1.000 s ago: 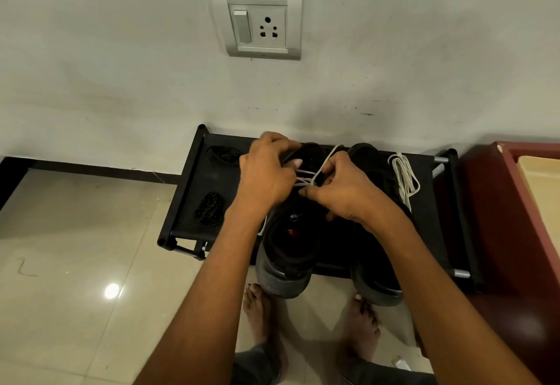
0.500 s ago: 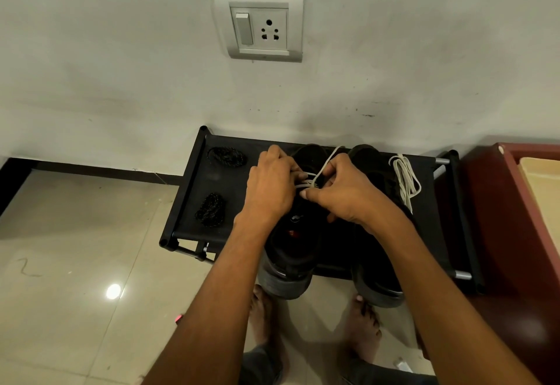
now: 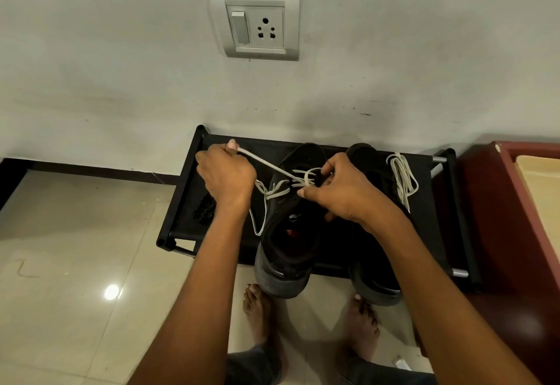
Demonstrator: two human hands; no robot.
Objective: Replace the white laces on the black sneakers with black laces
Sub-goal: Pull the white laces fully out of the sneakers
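Two black sneakers stand side by side on a low black rack (image 3: pixel 342 142). The left sneaker (image 3: pixel 288 251) carries a white lace (image 3: pixel 269 166) threaded through its upper eyelets. My left hand (image 3: pixel 225 175) grips one end of that lace and holds it taut up and to the left. At the sneaker's tongue my right hand (image 3: pixel 339 189) pinches the lace near the eyelets. The right sneaker (image 3: pixel 372 266) has no lace visible in it. A loose white lace (image 3: pixel 403 175) lies bundled beside it on the rack. A coiled black lace (image 3: pixel 203 210) lies on the rack's left part.
The rack stands against a white wall with a switch and socket plate (image 3: pixel 256 25) above. A dark red cabinet (image 3: pixel 515 233) is close on the right. Glossy floor tiles (image 3: pixel 75 248) stretch to the left. My bare feet (image 3: pixel 260 312) stand just in front of the rack.
My left hand has moved up and to the left, drawing a length of white lace out taut from the left sneaker. My right hand stays at the eyelets.
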